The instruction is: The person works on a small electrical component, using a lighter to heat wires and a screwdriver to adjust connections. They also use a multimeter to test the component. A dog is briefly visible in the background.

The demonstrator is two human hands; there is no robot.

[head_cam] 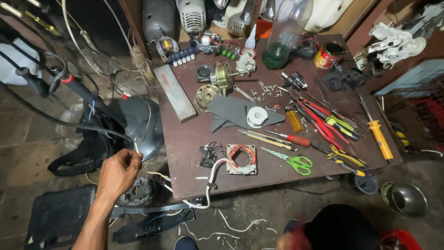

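A head camera looks down on a cluttered repair bench and the dark floor beside it.

In the lower left of the frame, the left hand point(119, 172) reaches forward from a bare forearm, its fingers pinched closed on a thin pale wire point(137, 147). The wire rises toward the rounded dark grey plastic fan base point(138, 121) just above the hand, left of centre. Under the hand lies a round grey motor part point(137, 192) on the floor, with loose wires around it. The right hand is not visible, so its grip cannot be told.

Moving right, the dark brown wooden table point(194, 171) holds a square motor winding with copper coil point(241, 159) near its front edge; a white cable point(212, 178) runs from it over the edge to the floor. Further right lie green-handled scissors point(292, 159), red-handled pliers point(323, 125) and a yellow-handled screwdriver point(378, 136).

Risks, as a judgement: a hard pull on the pinched wire could snap it or tear it from its joint inside the fan base. The white cable hanging off the table could catch an arm or foot and drag the winding down. Bare wire ends could prick the fingers.
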